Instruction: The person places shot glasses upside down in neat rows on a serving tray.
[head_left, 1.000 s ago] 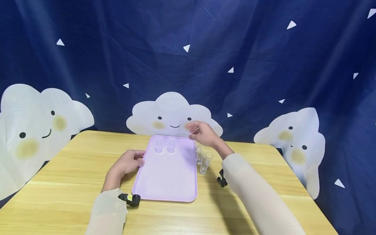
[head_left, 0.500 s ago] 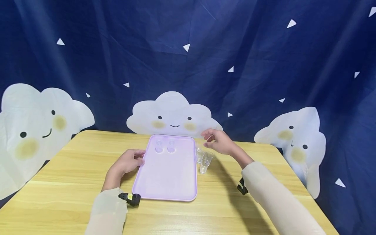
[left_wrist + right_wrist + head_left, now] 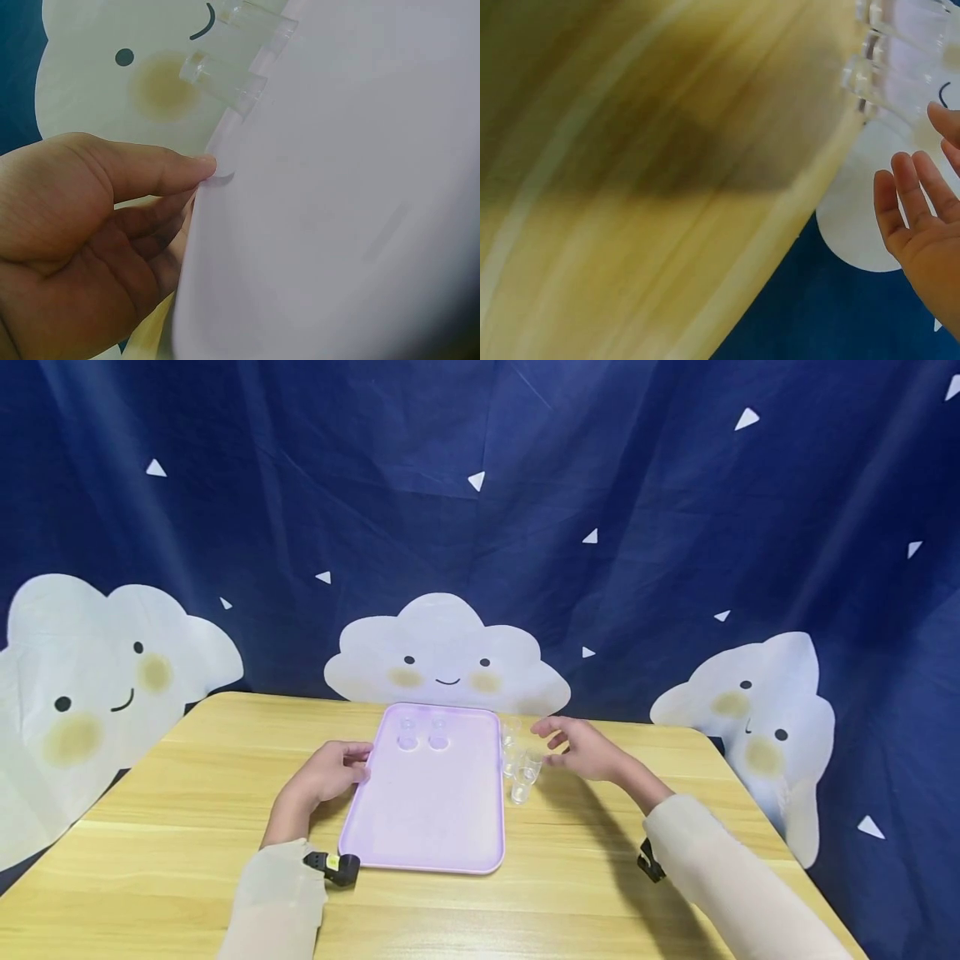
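Observation:
My left hand (image 3: pixel 327 772) pinches the left rim of the pale purple tray (image 3: pixel 427 810). In the left wrist view, its thumb (image 3: pixel 161 166) lies on the rim, with the other fingers curled at the outer side. Two small clear cups stand near the tray's far left corner, a left one (image 3: pixel 407 737) and a right one (image 3: pixel 438 737), their wider ends down. Right of the tray, several more clear cups (image 3: pixel 522 783) stand close together. My right hand (image 3: pixel 588 749) hovers beside them, fingers spread and loosely bent, with nothing held; its fingertips are close to the cups.
The tray lies on a light wooden table (image 3: pixel 600 893). Behind it hangs a dark blue curtain (image 3: pixel 645 485) with white triangles and smiling clouds (image 3: pixel 447 652). A black wrist camera (image 3: pixel 342 870) sits at my left sleeve.
My right hand has moved from above the tray's far right corner rightward and down to the loose cups. The left hand and the two cups on the tray stay in place.

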`<control>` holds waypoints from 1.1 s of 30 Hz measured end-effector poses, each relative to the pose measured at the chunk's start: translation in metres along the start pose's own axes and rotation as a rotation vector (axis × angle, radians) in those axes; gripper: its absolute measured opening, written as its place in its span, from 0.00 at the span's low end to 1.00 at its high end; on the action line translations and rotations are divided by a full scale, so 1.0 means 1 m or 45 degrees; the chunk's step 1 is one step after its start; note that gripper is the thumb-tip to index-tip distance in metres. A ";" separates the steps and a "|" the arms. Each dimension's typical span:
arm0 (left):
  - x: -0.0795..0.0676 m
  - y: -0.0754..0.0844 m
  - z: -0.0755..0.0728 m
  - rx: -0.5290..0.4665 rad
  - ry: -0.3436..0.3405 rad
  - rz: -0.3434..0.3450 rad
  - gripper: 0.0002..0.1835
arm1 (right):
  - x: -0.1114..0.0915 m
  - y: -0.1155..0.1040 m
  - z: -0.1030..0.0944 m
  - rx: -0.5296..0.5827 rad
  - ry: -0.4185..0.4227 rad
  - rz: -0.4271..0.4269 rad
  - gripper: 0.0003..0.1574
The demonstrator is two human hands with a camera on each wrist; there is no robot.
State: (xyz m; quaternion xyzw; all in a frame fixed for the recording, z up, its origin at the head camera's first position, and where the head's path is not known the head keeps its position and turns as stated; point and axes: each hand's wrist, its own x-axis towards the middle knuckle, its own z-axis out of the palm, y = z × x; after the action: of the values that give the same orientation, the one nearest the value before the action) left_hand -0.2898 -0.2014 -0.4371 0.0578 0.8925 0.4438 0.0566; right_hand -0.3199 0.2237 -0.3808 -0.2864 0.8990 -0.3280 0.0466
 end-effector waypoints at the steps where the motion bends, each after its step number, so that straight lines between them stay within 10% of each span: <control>1: 0.000 0.000 0.000 -0.001 0.000 -0.003 0.25 | -0.001 0.001 0.001 0.000 -0.008 0.002 0.29; 33: 0.002 -0.002 0.002 -0.016 0.008 0.004 0.25 | -0.002 0.017 0.034 -0.049 -0.015 -0.033 0.15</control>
State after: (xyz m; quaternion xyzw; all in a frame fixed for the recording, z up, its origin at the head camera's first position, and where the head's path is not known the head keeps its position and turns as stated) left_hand -0.2914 -0.2004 -0.4399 0.0575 0.8897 0.4498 0.0534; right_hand -0.3171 0.2166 -0.4184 -0.3007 0.9011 -0.3095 0.0421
